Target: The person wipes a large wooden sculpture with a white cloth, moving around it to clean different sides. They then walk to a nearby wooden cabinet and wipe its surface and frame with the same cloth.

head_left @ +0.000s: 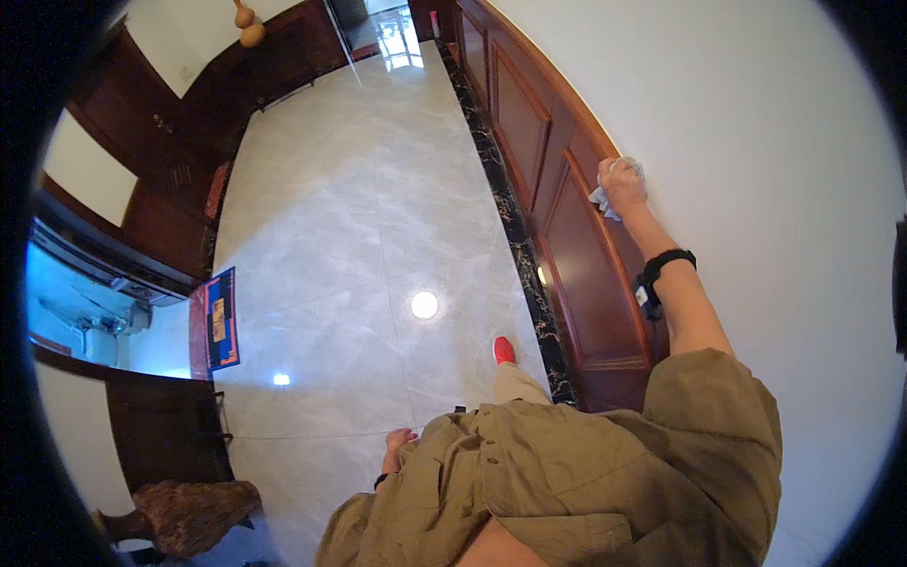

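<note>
My right hand is closed round a crumpled whitish cloth, whose edges stick out past the fingers. It presses the cloth on the top rail of the dark red-brown wood wainscot, where the wood meets the white wall. A black band with a small device sits on my right wrist. Down by my left side, away from the wainscot, hangs my left hand. Its fingers are loosely bent and I see nothing in them.
Glossy pale tiles cover the floor, edged by a black marbled border. On the left, a patterned mat lies at a doorway. A brown carved wooden piece stands lower left; a gourd hangs at the far wall.
</note>
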A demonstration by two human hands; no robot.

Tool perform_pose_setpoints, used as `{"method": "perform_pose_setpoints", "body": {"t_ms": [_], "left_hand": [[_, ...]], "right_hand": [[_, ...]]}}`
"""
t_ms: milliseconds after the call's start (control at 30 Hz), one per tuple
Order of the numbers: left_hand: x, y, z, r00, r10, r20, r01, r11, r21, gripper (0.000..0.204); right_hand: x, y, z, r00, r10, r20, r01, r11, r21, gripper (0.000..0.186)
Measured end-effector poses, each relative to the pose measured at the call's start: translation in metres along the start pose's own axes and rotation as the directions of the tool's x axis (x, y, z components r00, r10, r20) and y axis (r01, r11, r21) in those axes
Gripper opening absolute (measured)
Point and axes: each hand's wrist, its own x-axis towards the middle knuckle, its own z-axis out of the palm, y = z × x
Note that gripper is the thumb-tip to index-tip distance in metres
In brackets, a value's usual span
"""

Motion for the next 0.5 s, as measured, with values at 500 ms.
{"method": "perform_pose_setpoints", "body": {"t_ms": [500], "left_hand": [[0.032, 0.145, 0.004, 0.997, -0.002, -0.078, -0.006, 0.996, -0.094, 0.027]], "right_hand": [[0.175, -0.053, 0.121, 0.990, 0.094, 0.107, -0.123, 0.940, 0.319, 0.018]]}}
